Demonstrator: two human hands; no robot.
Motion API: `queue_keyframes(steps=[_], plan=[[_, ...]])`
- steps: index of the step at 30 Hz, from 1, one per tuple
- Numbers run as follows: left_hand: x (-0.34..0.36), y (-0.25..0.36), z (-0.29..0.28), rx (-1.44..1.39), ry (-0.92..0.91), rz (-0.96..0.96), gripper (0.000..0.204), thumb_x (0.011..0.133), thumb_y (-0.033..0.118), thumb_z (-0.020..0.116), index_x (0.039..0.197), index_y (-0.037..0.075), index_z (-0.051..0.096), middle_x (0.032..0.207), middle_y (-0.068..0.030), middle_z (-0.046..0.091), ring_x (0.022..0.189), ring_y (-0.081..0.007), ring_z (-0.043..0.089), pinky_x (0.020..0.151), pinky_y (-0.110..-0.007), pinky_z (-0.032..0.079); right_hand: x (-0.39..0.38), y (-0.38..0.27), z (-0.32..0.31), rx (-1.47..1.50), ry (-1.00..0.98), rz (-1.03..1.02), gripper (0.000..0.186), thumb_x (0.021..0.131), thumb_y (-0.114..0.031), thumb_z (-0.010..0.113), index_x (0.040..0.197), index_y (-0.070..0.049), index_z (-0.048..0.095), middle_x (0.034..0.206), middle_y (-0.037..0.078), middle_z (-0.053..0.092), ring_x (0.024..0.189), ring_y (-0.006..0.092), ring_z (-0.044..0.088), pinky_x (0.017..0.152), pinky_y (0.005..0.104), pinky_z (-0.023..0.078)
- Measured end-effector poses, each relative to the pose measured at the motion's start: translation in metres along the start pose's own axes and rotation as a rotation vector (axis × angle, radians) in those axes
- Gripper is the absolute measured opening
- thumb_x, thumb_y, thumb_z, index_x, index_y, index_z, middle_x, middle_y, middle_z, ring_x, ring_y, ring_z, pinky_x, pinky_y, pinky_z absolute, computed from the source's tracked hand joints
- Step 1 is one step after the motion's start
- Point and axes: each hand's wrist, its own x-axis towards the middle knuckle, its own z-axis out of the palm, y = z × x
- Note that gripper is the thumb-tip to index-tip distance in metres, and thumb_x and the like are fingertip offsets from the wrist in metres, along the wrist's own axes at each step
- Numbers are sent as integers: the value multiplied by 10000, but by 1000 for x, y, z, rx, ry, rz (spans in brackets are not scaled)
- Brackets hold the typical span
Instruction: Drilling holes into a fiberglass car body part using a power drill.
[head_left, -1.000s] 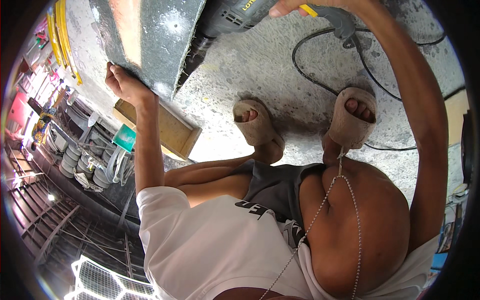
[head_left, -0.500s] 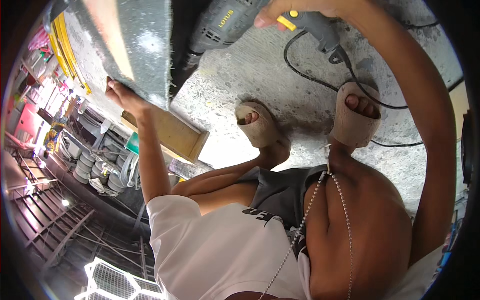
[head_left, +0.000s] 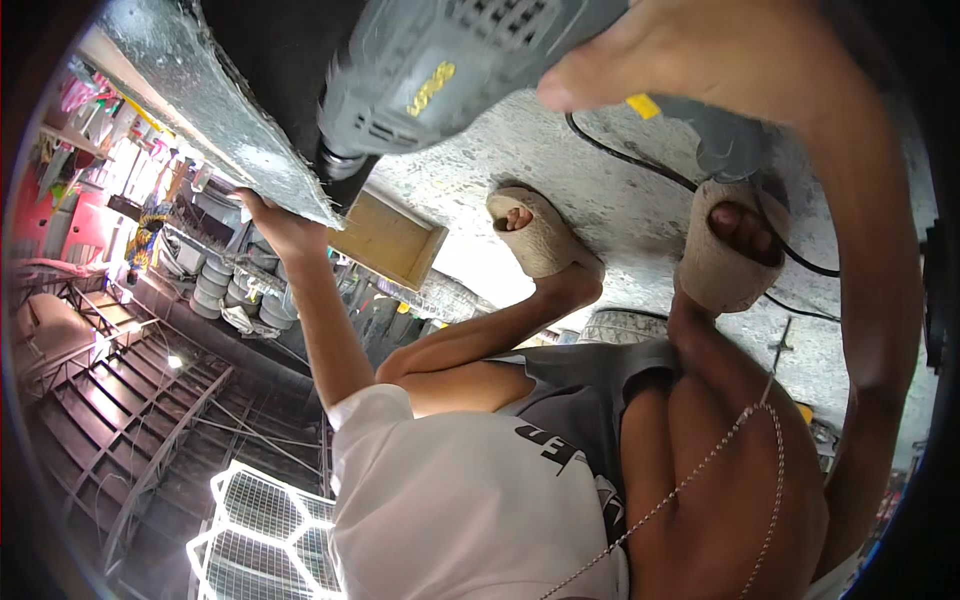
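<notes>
My right hand grips a grey electric drill at the top of the view. The drill's nose points at the dark face of a grey metal panel and seems to touch it. My left hand holds the lower corner of that panel, fingers curled around its edge. The drill's black cable trails over the concrete floor. My knees, white shirt and both feet in beige sandals fill the middle and bottom.
A shallow wooden box lies on the floor just under the panel. Stacked rolls and goods crowd shelves at the left. A white wire grid shows at the bottom, with dark metal frames beside it.
The drill and the panel have come much closer and larger in view. The drill has swung down and left toward the panel. My left hand has kept its hold on the panel edge.
</notes>
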Motion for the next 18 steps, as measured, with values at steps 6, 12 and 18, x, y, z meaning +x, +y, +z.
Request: queue_keyframes(steps=[6,12,18], plan=[[-71,13,-10,-766,-303,-507,526,1002,303,633,1478,153,466,1469,-80,535,1317,-278,546,1058,-519,520,20,-2,-22,-8,-246,35,572,778,-224,763,1271,23,610,976,184,730,876,256,717,803,382,554],[-68,8,-18,-828,-279,-566,508,935,161,711,1409,111,535,1434,-83,574,1290,-269,574,1051,-474,535,32,0,-13,-86,-178,-30,543,769,-213,760,1237,32,633,888,173,734,802,242,721,716,361,555],[-65,8,-15,-831,-261,-611,442,910,169,743,1331,155,610,1337,-17,647,1212,-225,631,1004,-486,566,38,27,-28,48,-237,-413,652,736,-208,772,1294,81,602,898,182,746,864,267,727,776,350,556]])
